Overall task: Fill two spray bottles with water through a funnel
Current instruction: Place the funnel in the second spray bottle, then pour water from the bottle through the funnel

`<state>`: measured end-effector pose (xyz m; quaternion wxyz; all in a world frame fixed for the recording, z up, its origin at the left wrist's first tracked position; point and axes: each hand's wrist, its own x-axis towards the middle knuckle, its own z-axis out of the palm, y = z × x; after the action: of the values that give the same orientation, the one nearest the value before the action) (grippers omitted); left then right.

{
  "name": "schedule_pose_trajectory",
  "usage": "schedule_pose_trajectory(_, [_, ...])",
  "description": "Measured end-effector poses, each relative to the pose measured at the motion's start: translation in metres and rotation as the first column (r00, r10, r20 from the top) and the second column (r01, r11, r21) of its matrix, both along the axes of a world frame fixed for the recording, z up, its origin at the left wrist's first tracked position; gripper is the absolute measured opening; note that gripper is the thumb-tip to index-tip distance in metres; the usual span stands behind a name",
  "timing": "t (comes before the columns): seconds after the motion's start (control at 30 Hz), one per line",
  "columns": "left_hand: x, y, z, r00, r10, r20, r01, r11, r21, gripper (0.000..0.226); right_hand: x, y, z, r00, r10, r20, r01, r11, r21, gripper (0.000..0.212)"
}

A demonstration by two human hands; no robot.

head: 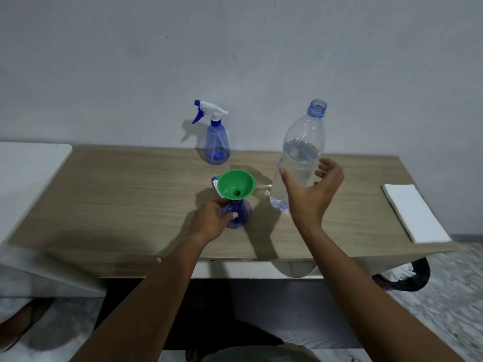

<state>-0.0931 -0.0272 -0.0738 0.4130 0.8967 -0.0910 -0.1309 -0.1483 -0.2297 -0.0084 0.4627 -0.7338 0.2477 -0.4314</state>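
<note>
In the head view, no brand, label or readable writing can be made out on any item. A green funnel (pixel 236 184) is seated in the neck of the near spray bottle (pixel 239 214), whose body is gripped by the left hand (pixel 211 220), fingers wrapped around it. The detached trigger head behind the funnel is mostly hidden. The right hand (pixel 311 194) is held spread, fingers curled around but apparently not pressed to the uncapped water bottle (pixel 300 158), which stands partly filled on the wooden table (pixel 130 199). A second spray bottle (pixel 217 142), trigger fitted, stands near the wall. A white folded cloth (pixel 415 212) lies at the table's right end.
</note>
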Motion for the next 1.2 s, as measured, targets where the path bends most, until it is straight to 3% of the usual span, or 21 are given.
schedule_pose_trajectory(0.1, [-0.002, -0.005, 0.004, 1.0, 0.011, -0.011, -0.011, 1.0, 0.018, 0.029, 0.016, -0.022, 0.006, 0.986, 0.12, -0.113, -0.108, 0.988, 0.106, 0.111])
schedule_pose_trajectory(0.2, [-0.002, -0.007, 0.005, 0.999, 0.012, -0.03, -0.012, 1.0, 0.009, 0.027, 0.028, -0.035, 0.008, 0.952, 0.257, -0.166, -0.237, 0.962, 0.133, 0.119])
schedule_pose_trajectory(0.33, [-0.001, -0.007, 0.006, 0.999, 0.028, -0.04, -0.027, 1.0, 0.015, 0.028, 0.035, -0.036, 0.005, 0.936, 0.308, -0.173, -0.287, 0.948, 0.136, 0.113])
schedule_pose_trajectory(0.6, [-0.002, -0.008, 0.008, 0.998, 0.037, -0.046, -0.034, 0.998, 0.056, 0.031, 0.034, -0.034, 0.009, 0.966, 0.212, -0.147, -0.198, 0.975, 0.102, 0.079])
schedule_pose_trajectory(0.83, [-0.003, -0.006, 0.009, 0.998, 0.046, -0.052, -0.042, 0.996, 0.077, 0.03, -0.007, -0.031, 0.014, 0.942, 0.284, -0.179, -0.284, 0.959, 0.026, 0.078])
schedule_pose_trajectory(1.2, [-0.007, -0.006, 0.014, 0.996, 0.063, -0.055, -0.059, 0.995, 0.083, 0.022, -0.033, -0.029, 0.034, 0.746, 0.561, -0.359, -0.584, 0.81, 0.053, 0.081])
